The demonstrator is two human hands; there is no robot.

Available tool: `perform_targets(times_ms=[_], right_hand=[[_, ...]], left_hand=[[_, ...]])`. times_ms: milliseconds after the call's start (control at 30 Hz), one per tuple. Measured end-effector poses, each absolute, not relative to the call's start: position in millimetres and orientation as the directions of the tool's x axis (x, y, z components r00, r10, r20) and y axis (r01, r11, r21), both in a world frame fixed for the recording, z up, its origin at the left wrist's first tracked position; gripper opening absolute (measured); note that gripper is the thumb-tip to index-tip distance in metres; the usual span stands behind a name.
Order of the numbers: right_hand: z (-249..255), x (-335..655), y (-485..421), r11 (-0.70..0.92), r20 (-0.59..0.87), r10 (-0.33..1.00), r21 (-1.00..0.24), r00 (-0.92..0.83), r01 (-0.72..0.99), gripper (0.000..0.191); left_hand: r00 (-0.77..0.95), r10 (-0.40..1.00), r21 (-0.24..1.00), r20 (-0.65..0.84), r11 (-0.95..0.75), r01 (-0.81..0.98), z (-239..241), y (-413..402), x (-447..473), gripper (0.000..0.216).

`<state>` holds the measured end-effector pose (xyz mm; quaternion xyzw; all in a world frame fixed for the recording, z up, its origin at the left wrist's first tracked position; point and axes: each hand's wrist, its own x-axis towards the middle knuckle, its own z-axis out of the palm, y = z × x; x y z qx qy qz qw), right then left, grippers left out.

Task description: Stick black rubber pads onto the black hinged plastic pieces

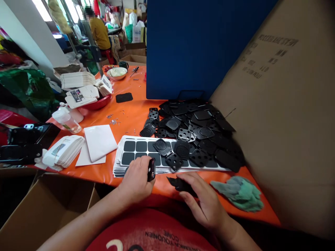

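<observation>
My left hand is closed around a small black plate with holes, held on edge above the table's near edge. To its right, my right hand has its fingers and thumb around a dark, crumpled-looking black piece; its exact kind I cannot make out. Just beyond both hands lies a stack of white sheets with dark rounded squares. Several black plastic parts, some round and ribbed, some with holes, rest on these sheets. Behind them spreads a heap of black parts.
A green cloth lies at the right. A blue board and a cardboard wall stand behind and to the right. At left are white papers, flat cartons, a clear bottle and an open cardboard box. A person sits far back.
</observation>
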<state>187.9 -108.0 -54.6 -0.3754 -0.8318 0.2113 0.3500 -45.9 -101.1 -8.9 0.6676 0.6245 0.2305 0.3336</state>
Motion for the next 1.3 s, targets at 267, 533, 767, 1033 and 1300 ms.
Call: perform_targets(times_ms=[267,533,767,1033,1300], right_hand=[[-37.9,173.4,-108.5,0.629,0.403,0.758,-0.657,-0.513,0.415,0.035],[-43.4,177.2,-109.7,0.578,0.368,0.798,-0.693,-0.478,0.432,0.032],[-50.1,181.8,-98.6,0.511,0.321,0.848,-0.707,-0.423,0.488,0.027],[-64.4,190.7,-100.9,0.562,0.231,0.817,-0.525,-0.529,0.639,0.026],[-87.9,193.6,-101.7,0.678,0.295,0.734,-0.289,-0.611,0.675,0.028]], left_hand=[[0.173,0.985,0.613,-0.015,-0.128,0.779,-9.0,-104.3,-37.2,0.03],[0.254,0.967,0.549,0.006,-0.215,0.807,-14.0,-104.8,-37.0,0.024],[0.438,0.898,0.544,0.044,-0.389,0.743,-6.9,-112.6,-31.1,0.024],[0.285,0.954,0.979,-0.092,0.035,0.198,-9.0,-105.1,-35.5,0.022],[0.341,0.896,0.716,-0.284,0.434,-0.547,-21.7,-98.2,-37.8,0.028]])
